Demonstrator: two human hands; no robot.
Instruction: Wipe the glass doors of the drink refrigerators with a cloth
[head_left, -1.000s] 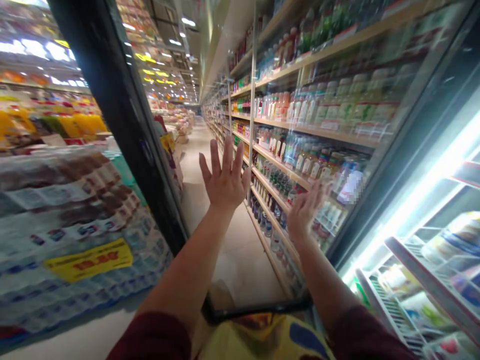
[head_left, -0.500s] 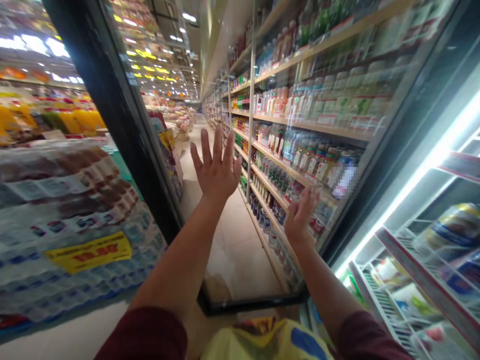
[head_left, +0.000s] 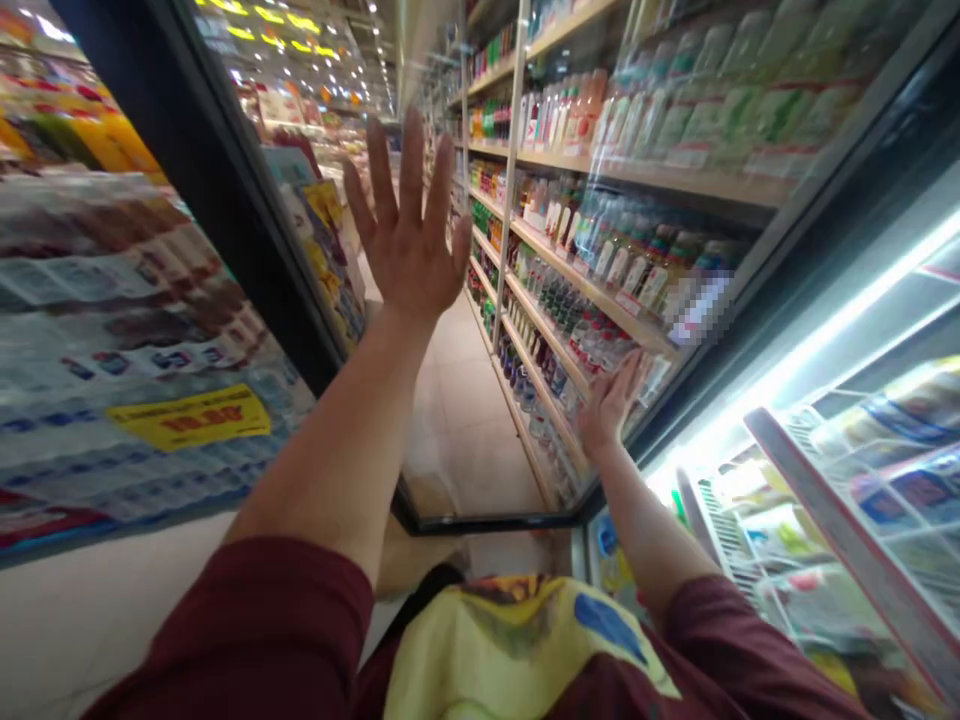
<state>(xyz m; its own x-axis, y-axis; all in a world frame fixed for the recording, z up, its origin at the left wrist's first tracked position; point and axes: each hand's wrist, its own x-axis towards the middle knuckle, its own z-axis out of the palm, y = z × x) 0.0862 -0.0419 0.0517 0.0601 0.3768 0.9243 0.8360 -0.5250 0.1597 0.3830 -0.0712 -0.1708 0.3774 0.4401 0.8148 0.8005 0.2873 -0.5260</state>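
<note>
Closest to us, a maroon shirt [head_left: 277,620] with a yellow print [head_left: 465,650] fills the bottom of the view, and two bare arms [head_left: 330,430] reach forward from it. Here's the left hand [head_left: 409,245], up high, its back toward us, fingers fanned well apart in front of the glass door [head_left: 480,410]. Lower down, near the door's right edge, the right hand [head_left: 606,412] holds its fingers out straight and close together, a little blurred. Whether either palm touches the glass, we cannot tell. The door stands straight ahead of both hands, its black frame [head_left: 217,200] slanting steeply on our left. Over on our right glows the lit fridge [head_left: 810,335], with packets [head_left: 817,600] on its racks. To our left, wrapped packs [head_left: 135,330] pile up behind a yellow price sign [head_left: 191,417]. Farther off, in the glass, we spot long shelves [head_left: 592,287] lined with bottles [head_left: 637,258], and way back, yellow lights [head_left: 304,22] overhead.
</note>
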